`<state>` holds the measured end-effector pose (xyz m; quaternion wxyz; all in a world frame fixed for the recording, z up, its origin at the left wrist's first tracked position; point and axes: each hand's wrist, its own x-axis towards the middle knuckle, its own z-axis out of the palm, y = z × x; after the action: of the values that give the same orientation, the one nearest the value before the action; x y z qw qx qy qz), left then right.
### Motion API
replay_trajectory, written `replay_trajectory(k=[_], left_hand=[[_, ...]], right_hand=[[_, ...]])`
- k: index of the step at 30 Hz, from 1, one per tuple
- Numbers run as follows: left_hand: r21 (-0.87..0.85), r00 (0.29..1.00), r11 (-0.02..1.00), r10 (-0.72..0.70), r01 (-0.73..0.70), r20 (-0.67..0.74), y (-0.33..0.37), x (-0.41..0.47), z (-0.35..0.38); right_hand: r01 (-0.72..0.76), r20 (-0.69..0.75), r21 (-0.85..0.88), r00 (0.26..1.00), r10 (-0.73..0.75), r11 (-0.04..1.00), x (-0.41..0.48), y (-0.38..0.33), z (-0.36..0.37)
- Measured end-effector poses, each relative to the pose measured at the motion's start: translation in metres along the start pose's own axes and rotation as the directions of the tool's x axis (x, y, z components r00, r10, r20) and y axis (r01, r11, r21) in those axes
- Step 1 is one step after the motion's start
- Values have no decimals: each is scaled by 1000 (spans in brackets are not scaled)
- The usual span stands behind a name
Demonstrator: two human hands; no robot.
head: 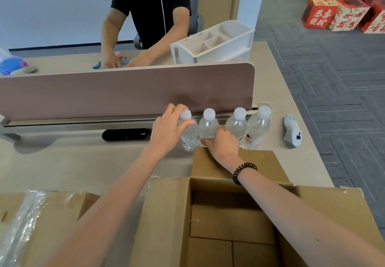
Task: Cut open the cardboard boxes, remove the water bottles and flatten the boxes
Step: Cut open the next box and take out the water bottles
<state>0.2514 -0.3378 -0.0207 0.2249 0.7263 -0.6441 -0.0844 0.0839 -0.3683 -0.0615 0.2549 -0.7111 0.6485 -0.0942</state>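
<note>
Leftmost, a flattened cardboard box point(48, 214) striped with clear tape lies on the near edge of the desk point(73, 162). Further right, the left hand point(168, 127) grips the first water bottle point(189, 136), with its thumb across the shoulder and its fingers curled behind the neck. Four capped water bottles stand upright in a row on the desk, touching one another, just before the desk divider panel point(125, 91). Next stands the second water bottle point(208, 126). The right hand point(221, 143), a black coil band point(243, 173) on its wrist, curls round that bottle's lower body and hides the base of the third water bottle point(237, 121). The red-labelled fourth water bottle point(257, 129) ends the row. Below the hands, an open cardboard box point(166, 225) sits at the near edge, flaps spread and bottom flaps exposed; its far flap reaches almost to the bottles. Right of the row, apart from it, a white handheld device point(292, 131) lies on the desk. Beyond the panel are a white desk organiser point(214, 41) and another person point(150, 12). Red gift boxes point(343, 10) rest on the carpet point(333, 99) at far right.
</note>
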Motion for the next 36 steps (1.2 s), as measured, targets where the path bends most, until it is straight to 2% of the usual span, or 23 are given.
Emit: replay_trajectory(k=[5,9,12,16,22,25,29,36], left_hand=[[-19,991,992,-126,127,48,-7,0,8],[-69,981,985,-149,158,122,-6,0,12],[-93,978,979,-173,183,114,-2,-3,13],[-157,971,960,-220,234,97,-1,-12,18],[-343,934,871,-353,352,63,3,-44,29],[-349,931,864,-357,362,81,7,-58,33],[-225,943,915,-325,334,75,12,-74,30],[-56,985,989,-127,134,118,38,-110,22]], right_hand=[[24,60,-97,998,-18,995,-3,3,-8],[76,66,-134,996,-67,988,-8,9,-10],[151,79,-160,987,-139,976,-13,18,-14],[253,83,-124,966,-244,959,-20,29,-20],[310,66,-42,949,-307,950,-36,42,-29],[332,79,-33,941,-329,943,-44,50,-34],[366,78,-19,928,-364,930,-58,63,-42],[436,61,24,898,-437,900,-98,90,-62]])
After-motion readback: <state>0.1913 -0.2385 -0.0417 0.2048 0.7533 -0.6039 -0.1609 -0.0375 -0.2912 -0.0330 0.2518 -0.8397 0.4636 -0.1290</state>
